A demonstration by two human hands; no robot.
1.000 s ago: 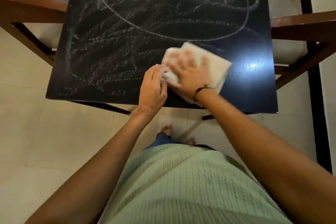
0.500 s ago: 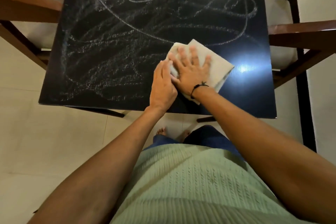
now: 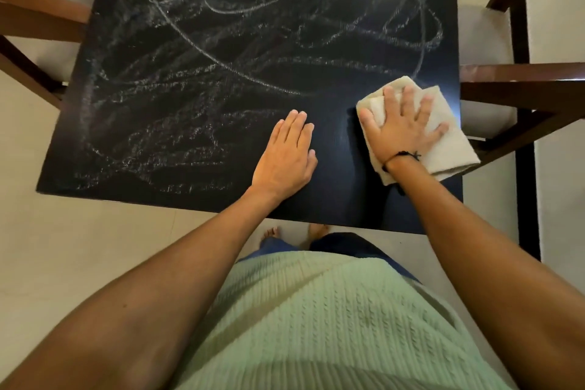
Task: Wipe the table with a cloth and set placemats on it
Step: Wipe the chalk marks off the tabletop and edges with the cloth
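The cloth (image 3: 443,142) was a pale cream piece, folded over on itself into a rough rectangle with soft, thick layers showing at its far corner and along its near edge. It lay flat on the table (image 3: 221,41), close to the right edge and toward the near right corner, its long side running at a slant from far-left to near-right. From my remote seat I saw the right hand (image 3: 402,133) pressed palm-down on top of it, fingers straight and spread wide, thumb out toward the left edge of the fabric; nothing was curled around it, the hand simply bore down on it. A thin black cord bracelet (image 3: 402,157) sat at that wrist.

The left hand (image 3: 285,155) rested flat on the bare tabletop, well to the left of the cloth and not touching it, fingers straight and held together, gripping nothing.

The tabletop was a dark, nearly black square with a glossy sheen. White chalky scribbles (image 3: 221,66) looped and crossed over most of it, dense on the left and far parts. The patch between the two hands and around the cloth looked dark and free of marks.

A brown wooden chair (image 3: 522,79) stood against the right side, and another chair (image 3: 34,16) at the left. The floor (image 3: 63,247) was pale tile. I could see a light green ribbed top (image 3: 316,326) below.
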